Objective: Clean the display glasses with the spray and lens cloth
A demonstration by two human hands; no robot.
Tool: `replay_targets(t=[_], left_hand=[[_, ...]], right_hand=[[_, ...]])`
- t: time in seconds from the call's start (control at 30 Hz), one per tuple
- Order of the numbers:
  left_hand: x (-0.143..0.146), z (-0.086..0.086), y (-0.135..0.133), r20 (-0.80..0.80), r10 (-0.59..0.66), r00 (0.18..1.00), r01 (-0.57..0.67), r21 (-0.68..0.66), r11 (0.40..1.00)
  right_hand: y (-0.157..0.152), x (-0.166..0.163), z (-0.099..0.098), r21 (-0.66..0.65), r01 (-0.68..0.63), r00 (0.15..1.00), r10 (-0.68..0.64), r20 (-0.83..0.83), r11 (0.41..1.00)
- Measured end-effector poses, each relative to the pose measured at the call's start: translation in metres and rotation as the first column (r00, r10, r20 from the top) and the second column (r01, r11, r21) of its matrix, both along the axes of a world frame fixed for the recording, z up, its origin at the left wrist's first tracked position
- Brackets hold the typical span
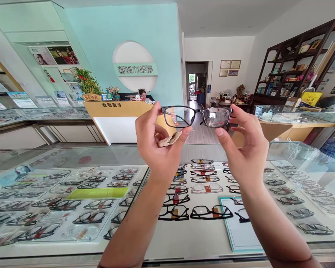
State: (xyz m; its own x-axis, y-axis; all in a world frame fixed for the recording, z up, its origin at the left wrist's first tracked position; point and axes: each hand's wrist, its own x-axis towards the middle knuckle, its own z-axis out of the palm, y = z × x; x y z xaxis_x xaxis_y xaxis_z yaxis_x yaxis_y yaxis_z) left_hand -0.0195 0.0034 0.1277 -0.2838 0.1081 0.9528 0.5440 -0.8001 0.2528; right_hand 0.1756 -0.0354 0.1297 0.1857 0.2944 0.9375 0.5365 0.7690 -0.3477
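A pair of black-framed eyeglasses (198,110) is held up above the glass counter, between my two hands. My left hand (162,137) grips its left end, with the thumb below the lens. Tucked in that same palm is a crumpled beige cloth (169,140). On the other side, my right hand (244,141) pinches the right end of the frame, index finger at the hinge and thumb under the lens. Small red print shows on the right lens. Below, rows of eyeglasses (211,212) lie in the glass display case (184,242).
More frames lie on a white tray (106,219) to the left. A person (142,95) sits behind the wooden cashier desk (117,115). At right stand another glass case (290,114) and a dark wooden shelf (293,57). A doorway (198,74) opens at the back.
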Motion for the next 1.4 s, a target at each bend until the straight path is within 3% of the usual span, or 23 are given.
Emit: replay_targets(t=[0.2, 0.7, 1.4], left_hand=[[0.003, -0.001, -0.001, 0.033, -0.098, 0.995, 0.100, -0.078, 0.992], [-0.001, 0.000, 0.002, 0.059, -0.136, 0.989, 0.145, -0.193, 0.970], [0.001, 0.000, 0.009, 0.070, -0.148, 0.987, 0.159, -0.195, 0.968]], right_hand=[[-0.001, -0.002, 0.000, 0.054, 0.041, 0.999, -0.040, -0.024, 0.998], [-0.007, -0.004, 0.003, 0.134, 0.073, 0.997, -0.074, 0.000, 0.988], [-0.010, -0.006, 0.004, 0.132, 0.055, 0.997, -0.061, 0.040, 0.990]])
